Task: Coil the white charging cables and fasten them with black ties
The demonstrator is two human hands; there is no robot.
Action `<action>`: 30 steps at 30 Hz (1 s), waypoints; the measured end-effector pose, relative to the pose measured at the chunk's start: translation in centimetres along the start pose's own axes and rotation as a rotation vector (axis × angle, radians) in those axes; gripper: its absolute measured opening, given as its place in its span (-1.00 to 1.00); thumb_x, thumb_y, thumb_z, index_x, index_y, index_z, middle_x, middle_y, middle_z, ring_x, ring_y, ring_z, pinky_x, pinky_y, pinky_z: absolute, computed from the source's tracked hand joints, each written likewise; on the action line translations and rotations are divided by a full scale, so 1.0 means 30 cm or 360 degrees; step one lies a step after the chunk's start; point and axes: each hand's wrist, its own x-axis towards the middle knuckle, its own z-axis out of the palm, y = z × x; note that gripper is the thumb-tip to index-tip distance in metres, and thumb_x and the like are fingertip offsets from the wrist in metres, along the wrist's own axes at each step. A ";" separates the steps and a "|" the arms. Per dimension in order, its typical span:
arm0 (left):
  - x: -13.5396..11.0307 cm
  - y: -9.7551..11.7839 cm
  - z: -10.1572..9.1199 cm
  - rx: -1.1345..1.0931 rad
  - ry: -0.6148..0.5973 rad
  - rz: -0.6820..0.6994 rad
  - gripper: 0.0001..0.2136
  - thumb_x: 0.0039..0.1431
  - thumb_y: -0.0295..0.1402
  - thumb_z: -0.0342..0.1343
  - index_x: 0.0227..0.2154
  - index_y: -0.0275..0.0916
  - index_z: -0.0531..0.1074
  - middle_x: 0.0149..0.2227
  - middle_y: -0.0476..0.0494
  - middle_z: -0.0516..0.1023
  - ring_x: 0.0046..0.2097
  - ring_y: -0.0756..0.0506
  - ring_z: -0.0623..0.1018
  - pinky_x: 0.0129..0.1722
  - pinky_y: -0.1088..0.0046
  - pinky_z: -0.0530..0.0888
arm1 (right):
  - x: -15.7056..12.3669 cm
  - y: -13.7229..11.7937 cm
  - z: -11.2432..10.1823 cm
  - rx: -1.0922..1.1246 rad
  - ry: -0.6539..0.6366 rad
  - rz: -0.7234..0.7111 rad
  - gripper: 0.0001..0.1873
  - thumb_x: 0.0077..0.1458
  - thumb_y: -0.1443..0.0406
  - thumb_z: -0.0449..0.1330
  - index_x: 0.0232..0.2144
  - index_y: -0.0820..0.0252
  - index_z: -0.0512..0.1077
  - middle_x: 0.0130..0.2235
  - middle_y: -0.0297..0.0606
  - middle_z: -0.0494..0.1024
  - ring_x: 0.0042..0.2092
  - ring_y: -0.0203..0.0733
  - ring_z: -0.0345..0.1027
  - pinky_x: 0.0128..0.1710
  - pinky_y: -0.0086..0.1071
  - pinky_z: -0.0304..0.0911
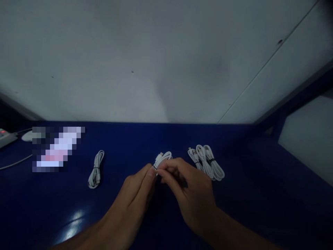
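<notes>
A coiled white USB cable (164, 157) is held up off the blue table at the middle, its plug pointing away from me. A thin black tie (154, 167) runs round the bundle. My left hand (139, 185) is closed on the cable's near side, with the thumb beside the tie. My right hand (188, 189) comes in from the right, its thumb and forefinger pinched together at the tie. The fingertips hide the near part of the coil.
Several white cables (207, 161) lie bundled at the right; another coiled cable (96, 169) lies at the left. A blurred-out bright object (61, 146), a white device with a red light (6, 137) and a loose white cord (18, 162) are further left. A pale wall (130, 93) borders the blue table (130, 139).
</notes>
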 end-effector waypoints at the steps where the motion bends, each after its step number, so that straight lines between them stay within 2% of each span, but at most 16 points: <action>1: 0.000 0.000 0.001 -0.0020 0.0018 0.0022 -0.56 0.47 0.08 0.07 -0.41 -0.13 0.45 -0.44 -0.01 0.32 -0.41 -0.09 0.28 -0.45 0.45 0.35 | 0.000 -0.002 0.002 0.0029 0.0023 0.0019 -0.89 0.40 0.41 0.31 -0.16 0.08 0.54 -0.31 -0.46 0.67 -0.31 -0.35 0.60 -0.25 -0.47 0.49; 8: -0.010 -0.005 0.012 -0.0194 0.0093 -0.0085 -0.58 0.44 0.11 0.10 -0.36 -0.11 0.47 -0.46 0.00 0.34 -0.45 -0.08 0.29 -0.51 0.46 0.32 | 0.008 -0.013 0.009 0.0278 0.0092 0.0266 -0.82 0.31 0.36 0.38 -0.23 0.04 0.43 -0.42 -0.51 0.61 -0.47 -0.34 0.51 -0.47 -0.49 0.45; 12: -0.005 -0.014 0.013 -0.0193 0.0121 -0.0149 -0.57 0.45 0.11 0.10 -0.34 -0.14 0.48 -0.45 0.01 0.30 -0.44 -0.06 0.26 -0.52 0.50 0.28 | 0.011 -0.015 0.006 0.0292 0.0033 0.0298 -0.84 0.32 0.35 0.35 -0.23 0.05 0.42 -0.41 -0.47 0.61 -0.43 -0.31 0.54 -0.43 -0.46 0.49; 17: 0.021 -0.029 -0.005 -0.0194 -0.0003 -0.0194 -0.51 0.46 0.17 0.04 -0.38 -0.15 0.34 -0.47 0.12 0.07 -0.45 -0.02 0.06 -0.56 0.54 0.10 | 0.009 -0.005 0.004 0.0300 -0.0036 0.0308 -0.85 0.34 0.34 0.34 -0.22 0.05 0.42 -0.41 -0.48 0.59 -0.42 -0.32 0.52 -0.43 -0.47 0.44; 23: 0.045 -0.016 -0.015 -0.0247 0.0027 -0.0178 -0.52 0.44 0.15 0.12 -0.39 -0.15 0.29 -0.48 0.15 -0.02 -0.46 0.00 -0.03 -0.56 0.55 -0.03 | 0.003 -0.004 0.006 0.0332 -0.0117 0.0399 -0.84 0.34 0.30 0.34 -0.23 0.06 0.39 -0.36 -0.43 0.59 -0.36 -0.27 0.54 -0.40 -0.42 0.43; 26: 0.055 -0.014 -0.015 -0.0433 0.0034 -0.0281 -0.49 0.39 0.15 0.18 -0.44 -0.14 0.22 -0.51 0.18 -0.05 -0.51 0.03 -0.10 -0.61 0.55 -0.10 | 0.005 -0.009 0.008 0.0515 -0.0078 0.0540 -0.78 0.33 0.27 0.36 -0.11 0.04 0.37 -0.33 -0.43 0.62 -0.36 -0.27 0.54 -0.41 -0.44 0.45; 30: 0.068 -0.014 -0.022 -0.0661 -0.0045 -0.0386 -0.46 0.36 0.12 0.22 -0.50 -0.13 0.15 -0.56 0.21 -0.06 -0.53 0.06 -0.14 -0.63 0.55 -0.10 | 0.029 -0.005 -0.001 0.0798 -0.0157 0.0792 -0.51 0.28 0.27 0.40 0.17 0.05 0.32 -0.32 -0.41 0.66 -0.39 -0.27 0.52 -0.50 -0.50 0.39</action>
